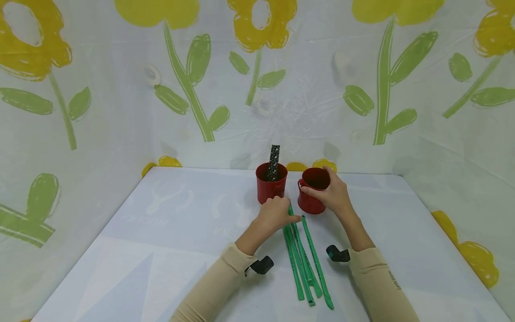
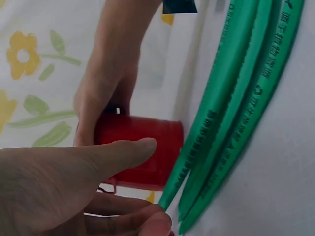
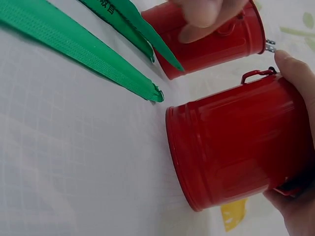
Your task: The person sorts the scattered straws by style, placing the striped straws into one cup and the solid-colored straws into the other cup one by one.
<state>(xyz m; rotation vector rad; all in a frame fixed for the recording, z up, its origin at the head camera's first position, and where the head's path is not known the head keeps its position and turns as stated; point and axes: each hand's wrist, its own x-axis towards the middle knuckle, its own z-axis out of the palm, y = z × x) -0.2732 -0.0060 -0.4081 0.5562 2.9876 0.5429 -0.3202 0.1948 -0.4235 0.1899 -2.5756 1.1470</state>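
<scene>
Left arm [image 1: 215, 284] and right arm [image 1: 380, 284] reach forward; left hand [image 1: 275, 213] has thumb [image 2: 130, 153] apart from fingers [image 2: 155, 225]; right hand [image 1: 337, 193] curved in a grip.

Finished in uniform red on the left bucket [image 1: 271, 193] and right bucket [image 1: 311, 206]. Speckled white over black on the strip [image 1: 273, 163]. Coloured green with black lettering on the wrapped straws [image 2: 224, 83]. Finished in beige on the sleeves [image 1: 213, 286]. Patterned with yellow flowers and green stems over white on the backdrop [image 1: 306, 89].
</scene>
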